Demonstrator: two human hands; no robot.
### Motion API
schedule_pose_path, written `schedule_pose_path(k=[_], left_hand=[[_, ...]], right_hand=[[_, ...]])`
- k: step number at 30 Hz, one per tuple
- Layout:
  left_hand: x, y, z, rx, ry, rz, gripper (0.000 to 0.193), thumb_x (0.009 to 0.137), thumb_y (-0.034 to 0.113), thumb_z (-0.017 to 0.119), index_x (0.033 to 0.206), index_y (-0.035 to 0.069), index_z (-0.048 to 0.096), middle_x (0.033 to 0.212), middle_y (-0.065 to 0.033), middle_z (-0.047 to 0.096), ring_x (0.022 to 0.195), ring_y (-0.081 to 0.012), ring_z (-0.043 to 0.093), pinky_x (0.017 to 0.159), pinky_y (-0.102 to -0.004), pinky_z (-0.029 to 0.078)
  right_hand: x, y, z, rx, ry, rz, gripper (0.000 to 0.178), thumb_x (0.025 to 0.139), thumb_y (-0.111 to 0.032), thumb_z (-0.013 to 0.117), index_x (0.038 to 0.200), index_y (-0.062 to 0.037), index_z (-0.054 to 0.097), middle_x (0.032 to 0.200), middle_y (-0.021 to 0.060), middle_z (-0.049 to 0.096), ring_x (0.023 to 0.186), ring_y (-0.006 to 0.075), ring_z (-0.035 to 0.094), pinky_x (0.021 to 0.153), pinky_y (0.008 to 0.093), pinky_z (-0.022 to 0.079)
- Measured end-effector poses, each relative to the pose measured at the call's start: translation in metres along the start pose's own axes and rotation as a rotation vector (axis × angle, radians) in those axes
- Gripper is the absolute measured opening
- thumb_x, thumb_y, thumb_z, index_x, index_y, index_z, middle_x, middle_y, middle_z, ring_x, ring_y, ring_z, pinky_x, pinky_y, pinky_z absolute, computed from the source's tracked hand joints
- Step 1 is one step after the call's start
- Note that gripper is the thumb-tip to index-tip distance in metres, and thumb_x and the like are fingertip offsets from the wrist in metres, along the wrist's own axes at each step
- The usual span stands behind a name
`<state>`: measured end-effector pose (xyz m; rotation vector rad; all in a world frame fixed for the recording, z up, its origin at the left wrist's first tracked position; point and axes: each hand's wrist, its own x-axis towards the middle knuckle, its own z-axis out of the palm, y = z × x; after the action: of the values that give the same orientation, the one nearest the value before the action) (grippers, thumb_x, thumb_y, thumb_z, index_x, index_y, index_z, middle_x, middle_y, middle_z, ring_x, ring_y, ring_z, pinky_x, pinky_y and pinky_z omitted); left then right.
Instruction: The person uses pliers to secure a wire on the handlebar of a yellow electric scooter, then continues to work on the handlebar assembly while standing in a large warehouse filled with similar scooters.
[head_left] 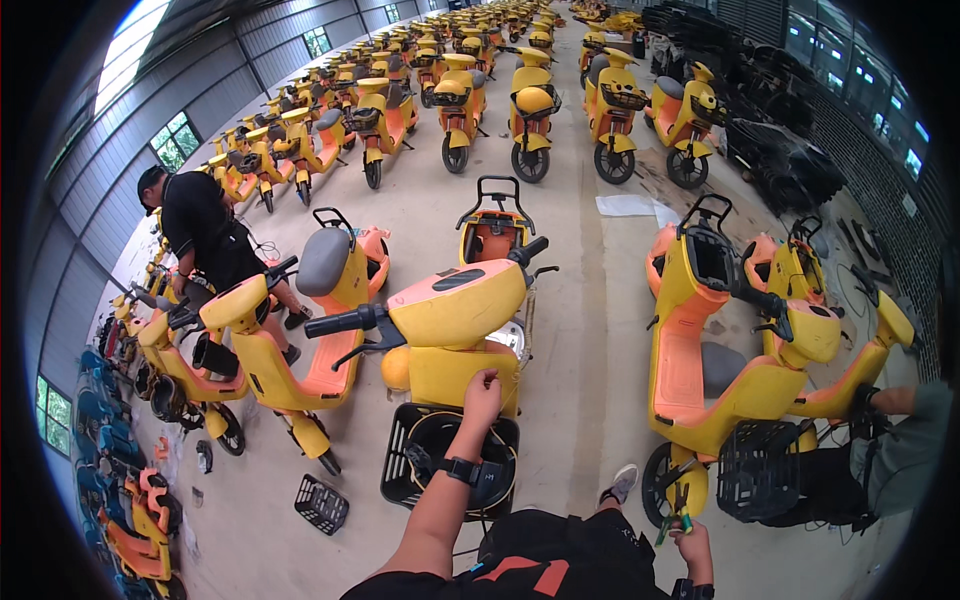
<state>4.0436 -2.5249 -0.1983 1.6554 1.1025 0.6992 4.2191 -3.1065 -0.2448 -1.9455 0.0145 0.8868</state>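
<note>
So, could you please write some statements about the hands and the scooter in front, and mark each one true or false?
1. The left hand touches the front panel of the yellow scooter. True.
2. The right hand is empty. False: it holds a small green-handled tool.
3. A black front basket sits below the left hand. True.
4. A loose black basket lies on the floor at the left. True.
5. The person in black at the left sits on a scooter. False: this person stands, bent over one.
6. The scooters in the far rows are blue. False: they are yellow and orange.
</note>
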Motion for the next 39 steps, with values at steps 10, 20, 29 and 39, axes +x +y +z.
schedule_pose_path(k=[10, 20, 29, 39], left_hand=[[0.037, 0.096, 0.096, 0.309, 0.267, 0.255, 0.045, 0.086, 0.009, 0.061, 0.129, -0.005, 0.056, 0.126, -0.0263, 0.060, 0.119, -0.0435, 0.057, 0.105, -0.0463, 0.046], [0.133, 0.089, 0.167, 0.514, 0.390, 0.169, 0.070, 0.084, 0.011, 0.066, 0.148, -0.001, 0.039, 0.129, -0.0300, 0.055, 0.116, -0.0478, 0.055, 0.102, -0.0525, 0.045], [0.151, 0.105, 0.187, -0.071, 0.238, -0.106, 0.025, 0.104, 0.027, 0.057, 0.104, 0.002, 0.058, 0.080, -0.0138, 0.065, 0.073, -0.0294, 0.064, 0.070, -0.0414, 0.052], [0.172, 0.090, 0.205, -0.353, -0.023, -0.164, 0.036, 0.109, 0.022, 0.043, 0.139, 0.006, 0.056, 0.084, -0.0074, 0.067, 0.069, -0.0151, 0.062, 0.069, -0.0317, 0.053]], right_hand=[[0.199, -0.283, 0.042, 0.028, -0.611, -0.281, 0.036, 0.074, 0.015, 0.049, 0.105, 0.0061, 0.066, 0.114, 0.0110, 0.071, 0.106, 0.0218, 0.068, 0.097, 0.0341, 0.051], [0.233, -0.431, 0.160, -0.340, -0.888, -0.656, 0.043, 0.071, 0.002, 0.056, 0.111, -0.0046, 0.070, 0.144, 0.0179, 0.051, 0.142, 0.0313, 0.042, 0.115, 0.0374, 0.035], [0.290, -0.478, 0.239, -0.200, -1.087, -0.290, 0.033, 0.078, 0.007, 0.057, 0.109, -0.0015, 0.065, 0.128, 0.0088, 0.065, 0.127, 0.0238, 0.059, 0.100, 0.0372, 0.051], [0.325, -0.655, 0.255, -0.320, -1.147, -0.344, 0.020, 0.075, 0.015, 0.060, 0.089, 0.0002, 0.060, 0.122, 0.0193, 0.066, 0.113, 0.0346, 0.069, 0.090, 0.0448, 0.061]])
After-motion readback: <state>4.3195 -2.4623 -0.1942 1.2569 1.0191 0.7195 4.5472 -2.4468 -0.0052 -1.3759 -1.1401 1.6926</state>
